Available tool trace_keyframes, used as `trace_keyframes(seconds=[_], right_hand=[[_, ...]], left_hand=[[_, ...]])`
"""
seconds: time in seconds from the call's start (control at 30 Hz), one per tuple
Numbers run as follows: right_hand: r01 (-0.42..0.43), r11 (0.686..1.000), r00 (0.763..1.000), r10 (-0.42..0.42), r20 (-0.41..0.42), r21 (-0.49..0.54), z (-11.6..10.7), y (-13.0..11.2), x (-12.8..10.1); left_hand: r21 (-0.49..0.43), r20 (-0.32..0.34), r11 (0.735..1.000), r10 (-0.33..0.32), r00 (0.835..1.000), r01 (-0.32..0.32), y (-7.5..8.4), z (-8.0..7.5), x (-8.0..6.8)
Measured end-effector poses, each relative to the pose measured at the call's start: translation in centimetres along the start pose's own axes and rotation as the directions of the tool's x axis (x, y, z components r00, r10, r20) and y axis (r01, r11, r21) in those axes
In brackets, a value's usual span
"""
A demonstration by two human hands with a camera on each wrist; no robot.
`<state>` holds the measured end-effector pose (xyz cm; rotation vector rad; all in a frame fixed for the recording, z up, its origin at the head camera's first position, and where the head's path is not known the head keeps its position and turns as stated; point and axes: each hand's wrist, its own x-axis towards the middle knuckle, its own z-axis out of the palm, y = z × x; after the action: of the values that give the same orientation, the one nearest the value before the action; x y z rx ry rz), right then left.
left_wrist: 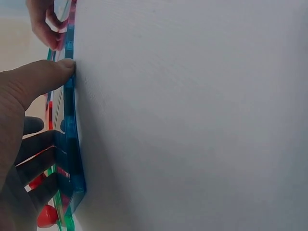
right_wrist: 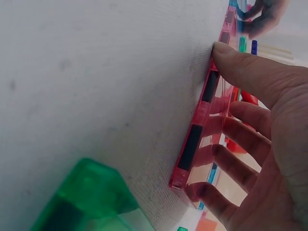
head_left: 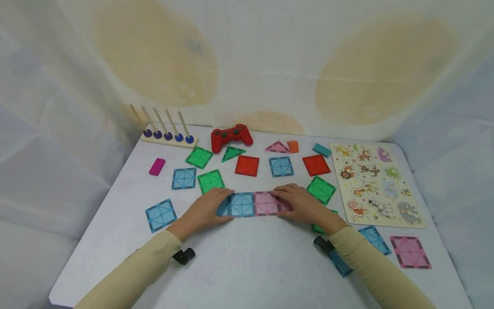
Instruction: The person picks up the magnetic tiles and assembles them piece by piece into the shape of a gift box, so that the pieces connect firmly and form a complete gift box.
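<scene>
Two blue and two pink magnetic tiles form a straight row at mid-table in the head view. My left hand (head_left: 208,209) grips the left-end blue tile (head_left: 223,208), thumb on its near edge and fingers toward its far edge. Beside it lies the inner blue tile (head_left: 242,204), touching the inner pink tile (head_left: 266,203). At the row's other end, my right hand (head_left: 302,204) holds the outer pink tile (right_wrist: 197,130) between thumb and fingers. That tile is partly covered by the hand in the head view. The right wrist view shows dark strips in its pink edge.
Loose tiles surround the row, among them a green tile (head_left: 210,181), a red tile (head_left: 247,165) and a blue tile (head_left: 161,215). Behind stand a peg rack (head_left: 170,140) and a red game controller (head_left: 231,136). An animal puzzle board (head_left: 376,184) lies right.
</scene>
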<state>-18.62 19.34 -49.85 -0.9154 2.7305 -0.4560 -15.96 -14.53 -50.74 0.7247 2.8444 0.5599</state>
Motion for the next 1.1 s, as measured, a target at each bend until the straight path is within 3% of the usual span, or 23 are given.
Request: trace_keyframes(seconds=[0.87,1.1], right_hand=[[-0.007,1.000,1.000,0.007,-0.022,-0.009,-0.1,-0.3,-0.2],[-0.010,1.000,1.000,0.010,-0.020,-0.011,-0.1,-0.2,-0.2]], left_hand=[[0.017,-0.002,1.000,-0.005,1.000,0.005,-0.5,-0.1,0.3],[0.015,-0.014,1.000,0.027,1.000,-0.027,-0.5,0.5,0.9]])
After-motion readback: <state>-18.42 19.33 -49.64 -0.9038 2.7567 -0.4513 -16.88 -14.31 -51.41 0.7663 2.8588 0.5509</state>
